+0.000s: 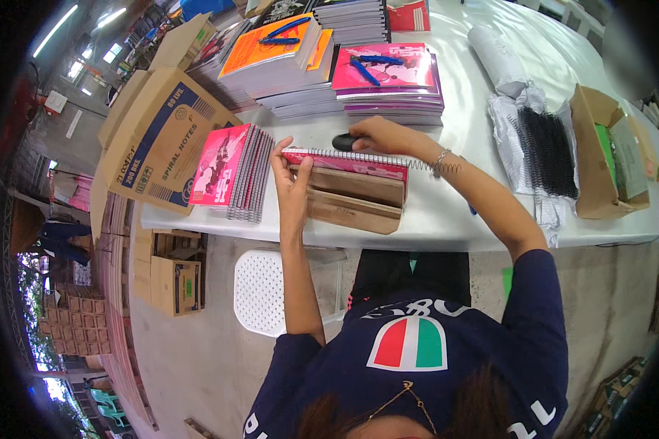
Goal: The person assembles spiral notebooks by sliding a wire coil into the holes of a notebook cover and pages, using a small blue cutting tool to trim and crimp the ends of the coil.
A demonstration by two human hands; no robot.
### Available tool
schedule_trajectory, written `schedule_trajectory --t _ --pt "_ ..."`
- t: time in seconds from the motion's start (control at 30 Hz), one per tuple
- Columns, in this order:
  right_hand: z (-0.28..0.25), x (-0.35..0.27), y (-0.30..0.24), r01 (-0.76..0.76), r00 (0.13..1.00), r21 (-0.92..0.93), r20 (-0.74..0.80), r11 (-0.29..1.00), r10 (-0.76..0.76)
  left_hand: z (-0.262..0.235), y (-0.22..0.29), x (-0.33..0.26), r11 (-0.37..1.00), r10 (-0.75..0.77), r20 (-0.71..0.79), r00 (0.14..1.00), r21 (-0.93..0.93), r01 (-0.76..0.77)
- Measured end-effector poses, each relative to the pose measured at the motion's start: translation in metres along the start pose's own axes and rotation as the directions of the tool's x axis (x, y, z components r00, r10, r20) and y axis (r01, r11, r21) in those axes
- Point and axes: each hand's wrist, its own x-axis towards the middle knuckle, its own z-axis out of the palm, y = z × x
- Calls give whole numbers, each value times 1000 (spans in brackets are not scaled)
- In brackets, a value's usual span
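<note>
A cardboard box (157, 139) stands at the left edge of the white table (447, 212), with a row of pink-covered spiral notebooks (234, 172) leaning just beside it. Near the front edge, the left hand (293, 183) presses flat, fingers extended, on the left end of a pink notebook (348, 162) propped in a wooden jig (355, 199). The right hand (377, 135) curls over a black tool (344, 142) touching the notebook's top edge, where a wire spiral (436, 166) sticks out rightward. Black spiral coils (545, 150) lie on plastic toward the right edge.
</note>
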Motion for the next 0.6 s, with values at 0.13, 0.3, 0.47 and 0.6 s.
schedule_trajectory --t 0.13,0.3,0.47,0.6 --pt "-3 3 -30 123 990 393 19 911 -142 -2 0 -3 1000 23 -27 999 5 -23" --pt "-1 4 -28 124 987 270 65 955 -146 0 2 0 999 -24 -9 1000 28 24" --pt "20 13 -50 234 961 566 -258 791 -99 1 0 -2 999 25 -27 999 -28 -26" --pt "28 16 -57 261 956 590 -266 764 -122 -2 -5 -2 999 29 -45 999 -15 -30"
